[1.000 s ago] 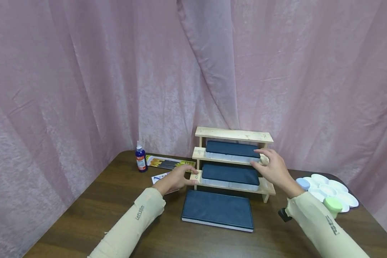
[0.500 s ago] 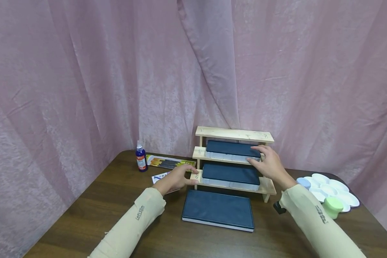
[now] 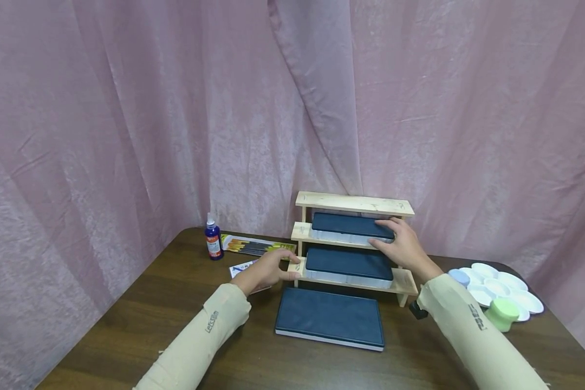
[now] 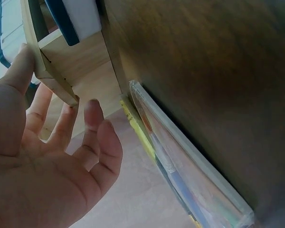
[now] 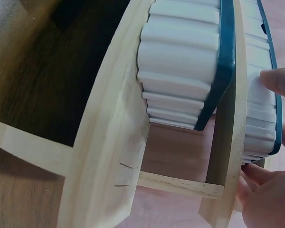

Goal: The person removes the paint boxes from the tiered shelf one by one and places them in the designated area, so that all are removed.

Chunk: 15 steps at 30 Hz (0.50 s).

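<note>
A three-tier wooden shelf rack [image 3: 353,203] stands at the back. My left hand [image 3: 268,268] grips the left end of its lowest shelf, thumb above the board and fingertips under it in the left wrist view. White ribbed boxes with dark blue lids lie on two tiers: a lower box [image 3: 348,264] and an upper box [image 3: 346,223] on the middle shelf. My right hand [image 3: 403,248] holds the upper box's right end, thumb on its white front wall [image 5: 256,95] and fingers around its end. A larger flat dark blue box [image 3: 329,317] lies before the rack.
Left of the rack are a blue spray bottle [image 3: 213,241], a pack of brushes [image 3: 253,245] and a flat white packet [image 3: 241,268]. At right lie a white flower-shaped palette [image 3: 524,298], a green-lidded jar [image 3: 502,314] and a blue-lidded one [image 3: 459,277]. A pink curtain hangs behind.
My right hand has moved left onto the right end of the upper box and closed around it. The left hand has stayed on the shelf end.
</note>
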{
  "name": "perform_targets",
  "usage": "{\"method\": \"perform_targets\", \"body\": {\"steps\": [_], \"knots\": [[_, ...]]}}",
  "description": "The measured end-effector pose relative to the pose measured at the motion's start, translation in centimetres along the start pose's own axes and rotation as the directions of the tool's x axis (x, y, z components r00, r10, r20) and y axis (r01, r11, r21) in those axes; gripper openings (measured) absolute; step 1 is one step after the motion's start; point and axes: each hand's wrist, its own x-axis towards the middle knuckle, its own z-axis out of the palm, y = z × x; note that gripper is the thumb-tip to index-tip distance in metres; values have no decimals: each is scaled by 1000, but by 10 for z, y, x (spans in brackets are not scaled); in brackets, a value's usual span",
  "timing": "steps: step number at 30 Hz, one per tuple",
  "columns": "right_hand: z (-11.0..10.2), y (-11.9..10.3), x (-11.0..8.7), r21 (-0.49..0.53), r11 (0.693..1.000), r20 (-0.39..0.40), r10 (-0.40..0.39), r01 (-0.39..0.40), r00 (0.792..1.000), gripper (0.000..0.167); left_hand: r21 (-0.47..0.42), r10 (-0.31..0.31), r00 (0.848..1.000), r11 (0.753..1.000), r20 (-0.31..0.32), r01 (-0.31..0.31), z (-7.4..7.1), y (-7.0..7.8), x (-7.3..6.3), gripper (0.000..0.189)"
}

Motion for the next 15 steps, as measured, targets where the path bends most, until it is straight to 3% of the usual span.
{"method": "perform_targets", "body": {"steps": [8,15], "knots": [[2,6,5,18,1000,6,-13,13,1000,57,0,11,1000,1000,7,-11,0,-1,2,33],[3,11,6,56,998,10,5,-6,1000,59,22,62,998,998,-1,-62,1,-2,2,31]]}}
